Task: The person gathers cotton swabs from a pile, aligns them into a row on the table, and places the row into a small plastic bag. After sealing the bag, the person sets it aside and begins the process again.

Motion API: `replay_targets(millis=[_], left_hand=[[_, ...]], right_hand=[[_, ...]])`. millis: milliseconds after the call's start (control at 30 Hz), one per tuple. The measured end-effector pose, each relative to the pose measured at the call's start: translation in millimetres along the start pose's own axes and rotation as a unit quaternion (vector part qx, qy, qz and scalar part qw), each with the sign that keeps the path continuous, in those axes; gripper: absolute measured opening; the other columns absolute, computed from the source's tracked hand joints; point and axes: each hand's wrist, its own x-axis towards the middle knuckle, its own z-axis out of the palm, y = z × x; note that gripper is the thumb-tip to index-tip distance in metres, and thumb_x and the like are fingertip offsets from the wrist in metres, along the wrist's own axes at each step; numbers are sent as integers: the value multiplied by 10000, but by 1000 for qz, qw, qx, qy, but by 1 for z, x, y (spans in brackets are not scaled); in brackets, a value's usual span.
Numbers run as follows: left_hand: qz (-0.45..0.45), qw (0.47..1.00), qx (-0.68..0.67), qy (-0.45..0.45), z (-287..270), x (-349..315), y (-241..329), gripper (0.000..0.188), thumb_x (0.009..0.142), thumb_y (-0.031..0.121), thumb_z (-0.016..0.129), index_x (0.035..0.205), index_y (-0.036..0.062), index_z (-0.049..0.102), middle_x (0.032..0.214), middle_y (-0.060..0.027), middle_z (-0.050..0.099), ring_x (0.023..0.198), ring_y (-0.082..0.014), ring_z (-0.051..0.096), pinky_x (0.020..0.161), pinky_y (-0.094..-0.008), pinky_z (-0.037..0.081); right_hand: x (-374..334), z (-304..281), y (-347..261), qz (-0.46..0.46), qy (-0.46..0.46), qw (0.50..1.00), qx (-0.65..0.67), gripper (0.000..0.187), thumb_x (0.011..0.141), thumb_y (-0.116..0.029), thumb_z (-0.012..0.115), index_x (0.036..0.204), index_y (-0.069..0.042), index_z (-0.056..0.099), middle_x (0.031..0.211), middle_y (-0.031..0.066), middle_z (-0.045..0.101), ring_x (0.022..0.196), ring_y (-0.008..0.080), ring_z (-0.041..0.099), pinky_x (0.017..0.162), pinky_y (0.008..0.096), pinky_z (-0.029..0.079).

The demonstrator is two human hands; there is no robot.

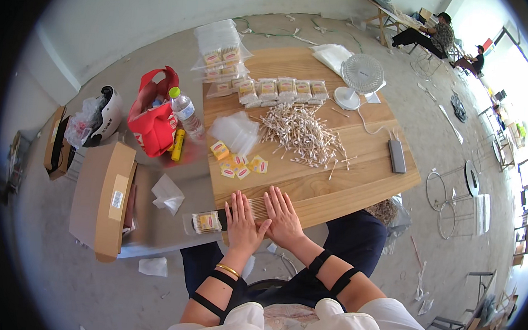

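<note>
Where left hand (244,225) and right hand (283,218) lie: palms down, fingers extended, over aligned cotton swabs (257,208)
Swab packet (206,222): just left
Loose swab heap (301,133): beyond both

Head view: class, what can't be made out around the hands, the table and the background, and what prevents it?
In the head view:
Palms of the left hand and right hand: hidden by the hands' own backs.
Part of the row of swabs: covered by the hands.
Lower swabs in the heap: buried under upper ones.
Fingers of the far-right seated person: too small.
</note>
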Motion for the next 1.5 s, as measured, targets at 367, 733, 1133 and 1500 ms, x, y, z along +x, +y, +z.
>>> replay_targets(millis=[367,733,1133,1500], left_hand=[[29,1000,-6,-5,-2,-5,1,893,998,663,332,1588,-3,257,1650,-265,211,1554,-399,154,1248,-578,76],[30,1000,1,1,-1,-5,1,909,991,678,342,1601,12,232,1659,-253,194,1560,-379,144,1254,-568,61],[21,1000,0,-10,0,-6,1,931,982,687,360,1599,4,222,1664,-245,186,1562,-374,131,1255,-569,73],[28,1000,10,-8,-3,-6,1,906,987,640,417,1601,4,215,1658,-251,195,1556,-379,153,1252,-574,78]], right_hand=[[1,-3,0,5,-20,999,-30,872,948,-499,557,1572,31,256,1649,245,224,1555,367,173,1267,485,135],[1,-16,17,38,-79,993,-78,957,909,-530,615,1578,38,234,1659,233,207,1560,351,161,1267,482,132],[-6,-21,14,-31,-31,999,19,793,923,-405,653,1518,31,361,1587,243,340,1496,388,293,1248,496,207],[-1,-26,19,7,2,999,52,855,896,-407,672,1546,14,311,1595,223,328,1502,373,283,1253,487,207]])
